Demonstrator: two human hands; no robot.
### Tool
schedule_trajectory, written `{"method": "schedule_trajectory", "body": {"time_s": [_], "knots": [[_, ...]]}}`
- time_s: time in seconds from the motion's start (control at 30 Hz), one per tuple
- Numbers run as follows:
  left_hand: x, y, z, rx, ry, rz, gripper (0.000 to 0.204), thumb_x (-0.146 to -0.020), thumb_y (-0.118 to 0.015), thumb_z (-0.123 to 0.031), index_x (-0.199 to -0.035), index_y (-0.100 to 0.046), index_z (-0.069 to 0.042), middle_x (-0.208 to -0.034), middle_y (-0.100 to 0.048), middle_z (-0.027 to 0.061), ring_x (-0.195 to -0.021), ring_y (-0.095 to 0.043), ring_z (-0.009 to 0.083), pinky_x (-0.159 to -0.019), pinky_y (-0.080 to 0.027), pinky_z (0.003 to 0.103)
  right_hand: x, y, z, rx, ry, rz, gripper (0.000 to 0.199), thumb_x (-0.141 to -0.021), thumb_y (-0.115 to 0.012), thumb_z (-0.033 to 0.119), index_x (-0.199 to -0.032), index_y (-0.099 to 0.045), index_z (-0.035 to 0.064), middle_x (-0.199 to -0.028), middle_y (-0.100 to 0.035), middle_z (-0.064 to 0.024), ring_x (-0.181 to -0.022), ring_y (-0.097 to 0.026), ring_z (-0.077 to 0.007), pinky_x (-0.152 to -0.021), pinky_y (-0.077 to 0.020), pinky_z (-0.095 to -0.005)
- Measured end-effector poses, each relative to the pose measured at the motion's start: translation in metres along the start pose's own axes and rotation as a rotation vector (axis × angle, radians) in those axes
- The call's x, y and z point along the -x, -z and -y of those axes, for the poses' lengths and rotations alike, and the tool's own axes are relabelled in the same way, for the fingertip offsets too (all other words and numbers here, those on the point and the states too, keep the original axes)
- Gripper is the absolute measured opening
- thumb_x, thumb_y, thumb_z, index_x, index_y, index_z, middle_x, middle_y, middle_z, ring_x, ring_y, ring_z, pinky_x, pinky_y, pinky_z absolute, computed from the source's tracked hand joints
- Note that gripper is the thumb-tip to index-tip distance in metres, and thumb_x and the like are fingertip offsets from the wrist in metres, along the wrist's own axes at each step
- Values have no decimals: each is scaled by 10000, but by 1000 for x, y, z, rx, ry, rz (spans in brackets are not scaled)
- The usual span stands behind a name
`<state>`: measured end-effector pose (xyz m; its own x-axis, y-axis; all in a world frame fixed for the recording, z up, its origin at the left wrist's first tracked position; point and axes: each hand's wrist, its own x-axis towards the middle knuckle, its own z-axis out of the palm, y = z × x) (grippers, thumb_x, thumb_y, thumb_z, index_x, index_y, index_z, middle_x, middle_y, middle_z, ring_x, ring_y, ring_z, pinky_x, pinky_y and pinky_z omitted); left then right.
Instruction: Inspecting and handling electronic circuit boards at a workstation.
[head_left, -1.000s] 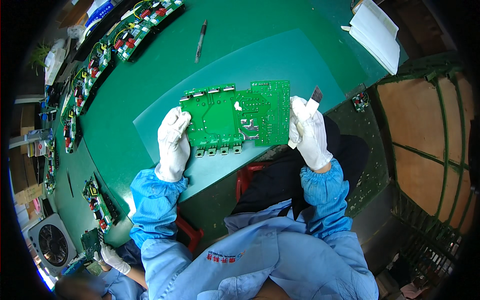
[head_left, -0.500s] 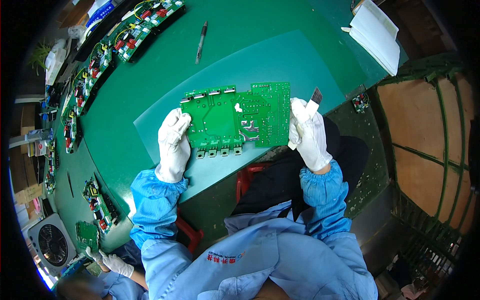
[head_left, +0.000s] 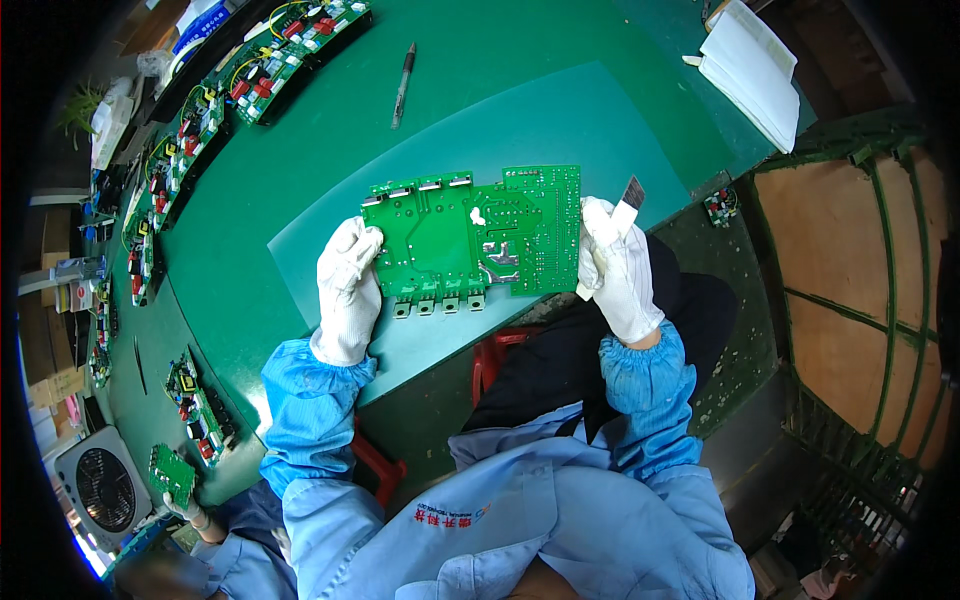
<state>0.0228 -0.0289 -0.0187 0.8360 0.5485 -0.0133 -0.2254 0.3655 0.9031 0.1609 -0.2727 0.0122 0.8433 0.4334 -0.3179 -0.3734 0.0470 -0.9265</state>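
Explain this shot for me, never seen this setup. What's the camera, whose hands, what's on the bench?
The picture comes from a wide fisheye camera worn on a person's head, looking down, so straight edges bend near the rim. The two white-gloved hands with blue sleeves are that person's own. The left hand and the right hand hold a green circuit board by its two side edges, above a pale green mat on the green table. The right hand's fingers also pinch a small pale strip with a dark end. On the table lie a pen, a white folded pad, and a row of populated circuit boards along the far left edge. At lower left, another person's gloved hand holds a small green board near a fan.
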Motion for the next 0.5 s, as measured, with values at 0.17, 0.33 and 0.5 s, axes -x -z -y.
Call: {"method": "schedule_trajectory", "body": {"time_s": [0.17,0.33,0.5], "knots": [[1,2,1,14,-14,7,78,-878,-593,-51,-944,-600,-10,-955,-564,26,-916,-527,104,-852,-398,219,1,0,2,26,-1,0,273,-963,-588,326,-828,-576,89,-558,-437,37,-438,-399,-53,-409,-286,-231],[1,2,1,30,-21,14,94,-878,-596,-53,-958,-605,-4,-960,-567,30,-921,-531,107,-857,-397,217,1,0,1,20,1,-8,258,-959,-599,320,-859,-595,82,-566,-442,39,-444,-400,-49,-414,-285,-229],[1,2,0,19,27,-12,131,-889,-594,-60,-999,-615,8,-980,-573,34,-937,-533,112,-866,-398,226,1,-1,1,13,-5,-11,257,-955,-608,321,-884,-606,74,-573,-446,41,-449,-400,-45,-418,-283,-226]]}}
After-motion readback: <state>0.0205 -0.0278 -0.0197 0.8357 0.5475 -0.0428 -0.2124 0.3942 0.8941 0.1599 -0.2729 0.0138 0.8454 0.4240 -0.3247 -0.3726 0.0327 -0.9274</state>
